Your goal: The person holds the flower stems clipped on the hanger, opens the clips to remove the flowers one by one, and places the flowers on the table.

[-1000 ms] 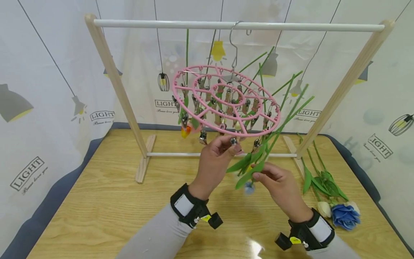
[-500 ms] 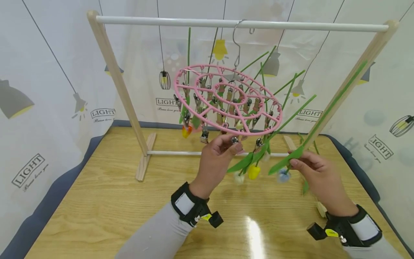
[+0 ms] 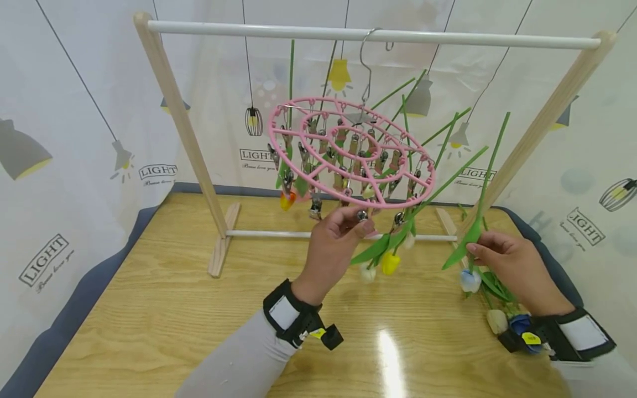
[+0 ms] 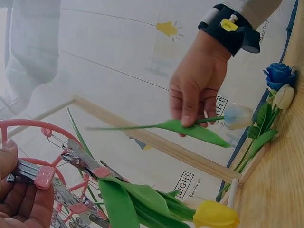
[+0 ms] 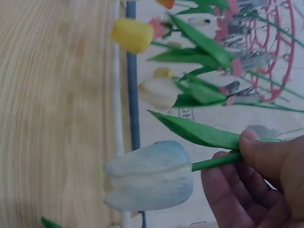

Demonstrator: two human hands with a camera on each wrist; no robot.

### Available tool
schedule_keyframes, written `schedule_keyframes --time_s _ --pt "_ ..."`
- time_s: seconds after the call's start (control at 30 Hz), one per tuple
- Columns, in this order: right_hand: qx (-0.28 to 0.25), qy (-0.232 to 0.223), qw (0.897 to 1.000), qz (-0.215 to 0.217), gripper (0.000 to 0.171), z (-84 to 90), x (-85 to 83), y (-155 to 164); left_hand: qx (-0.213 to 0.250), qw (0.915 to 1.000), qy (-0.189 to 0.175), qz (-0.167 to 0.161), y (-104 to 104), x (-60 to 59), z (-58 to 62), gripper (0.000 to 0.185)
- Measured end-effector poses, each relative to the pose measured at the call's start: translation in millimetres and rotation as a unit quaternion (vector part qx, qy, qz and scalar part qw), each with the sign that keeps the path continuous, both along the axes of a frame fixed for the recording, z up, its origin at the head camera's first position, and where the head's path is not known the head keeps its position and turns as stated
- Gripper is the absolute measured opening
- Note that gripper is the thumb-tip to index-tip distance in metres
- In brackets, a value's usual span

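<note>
- Since a second ago the right hand [image 3: 517, 271] has carried the pale blue tulip [image 3: 470, 279] away from the pink clip hanger [image 3: 350, 152], out to the hanger's right, while the left hand [image 3: 330, 249] has stayed at the hanger's near rim.
- Head view: the left fingers pinch a metal clip [image 3: 361, 215] under the hanger's front edge. The right thumb and fingers pinch the tulip's stem, bloom hanging down, stem rising past the wooden rack [image 3: 542, 119]. A yellow tulip [image 3: 390, 263] hangs from the hanger. More flowers lie on the tabletop [image 3: 149, 309] right of the hanger.
- Left wrist view: the right hand [image 4: 197, 88] holds the stem level, beyond the hanger.
- Right wrist view: the fingers [image 5: 266, 154] pinch stem and leaf beside the bloom [image 5: 149, 175].
</note>
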State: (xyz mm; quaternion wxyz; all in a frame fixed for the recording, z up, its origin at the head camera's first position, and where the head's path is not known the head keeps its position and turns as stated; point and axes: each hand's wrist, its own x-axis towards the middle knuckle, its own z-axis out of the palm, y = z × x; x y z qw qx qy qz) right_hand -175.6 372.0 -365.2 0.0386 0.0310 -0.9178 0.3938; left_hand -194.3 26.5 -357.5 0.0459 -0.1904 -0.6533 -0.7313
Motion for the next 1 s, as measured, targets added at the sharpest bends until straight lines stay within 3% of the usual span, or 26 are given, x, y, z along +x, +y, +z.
schedule_keyframes --time_s 0.37,0.67,1.0 --pt "0.044 -0.068 0.997 0.008 0.042 -31.6 -21.4 22 0.001 0.9999 -0.01 -0.003 0 1.0 -0.1 0.031" --pt "0.065 -0.122 0.99 0.008 0.047 -53.2 -28.1 33 0.004 0.9999 -0.013 -0.003 0 0.5 -0.2 0.032" --pt "0.087 -0.147 0.985 0.019 0.04 -62.2 -30.0 34 0.007 0.9999 -0.01 -0.003 -1 0.7 0.1 0.03"
